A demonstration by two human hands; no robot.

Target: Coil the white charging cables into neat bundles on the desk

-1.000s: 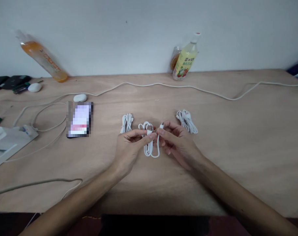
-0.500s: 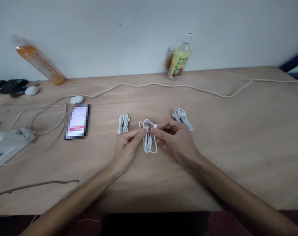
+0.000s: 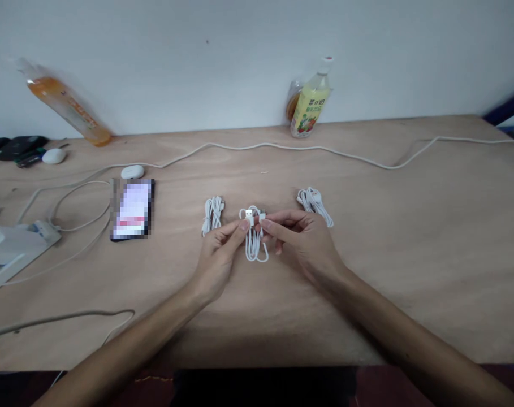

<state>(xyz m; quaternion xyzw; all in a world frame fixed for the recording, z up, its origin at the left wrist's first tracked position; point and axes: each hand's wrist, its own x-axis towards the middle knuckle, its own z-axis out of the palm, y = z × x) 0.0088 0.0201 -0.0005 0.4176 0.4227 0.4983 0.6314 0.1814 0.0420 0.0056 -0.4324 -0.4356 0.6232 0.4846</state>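
A coiled white USB cable (image 3: 254,249) hangs between my hands, just over the table. My left hand (image 3: 221,247) pinches its USB plug (image 3: 249,217) between thumb and forefinger, metal end up. Close beside it, my right hand (image 3: 304,237) grips the cable's other connector (image 3: 262,218) the same way; the exact shape of that connector is too small to make out. Behind my left hand lies a bundled white cable (image 3: 214,213). Another white cable bundle (image 3: 315,204) rests beyond my right hand, which partly covers it.
A phone (image 3: 133,209) and a white earbud case (image 3: 132,172) lie to the left, near a white power strip (image 3: 19,249). Along the back stand an orange drink bottle (image 3: 72,110) and a yellow drink bottle (image 3: 311,107). A long white cord (image 3: 263,145) crosses the table.
Both hands have shifted the connectors slightly left and closer together. The USB plug has turned so its flat metal face shows more clearly. The coil moved along with them.
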